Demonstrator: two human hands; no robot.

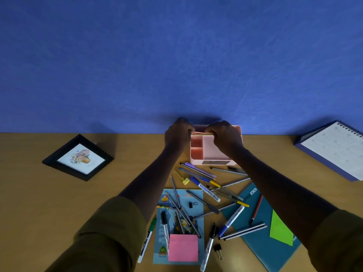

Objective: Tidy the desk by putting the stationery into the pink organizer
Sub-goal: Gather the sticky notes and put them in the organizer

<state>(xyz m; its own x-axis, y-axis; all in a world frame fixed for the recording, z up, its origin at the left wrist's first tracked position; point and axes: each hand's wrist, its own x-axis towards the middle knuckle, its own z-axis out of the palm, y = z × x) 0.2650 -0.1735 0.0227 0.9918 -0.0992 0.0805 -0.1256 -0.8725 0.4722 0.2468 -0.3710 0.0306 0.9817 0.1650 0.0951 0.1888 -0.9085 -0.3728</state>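
We have both hands at the organizer (215,149), which stands at the far edge of the desk (39,193), against the wall; the left hand (177,134) and the right hand (224,137) each pinch one end of a thin stack of notes (200,132), fingers curled on it, the two hands just apart. The stack's long axis runs left to right, in line with the rear slot and right at its mouth; how deep it sits we cannot tell. The move, we judge, is straight down, with neither hand nearer.

The rest lies nearer us than the organizer, between our forearms: one pink pad (183,247); one green note (282,228); two clips (192,204); five markers (231,220), by our count; pens (198,170) too tangled to count; two notebooks (273,250) underneath.
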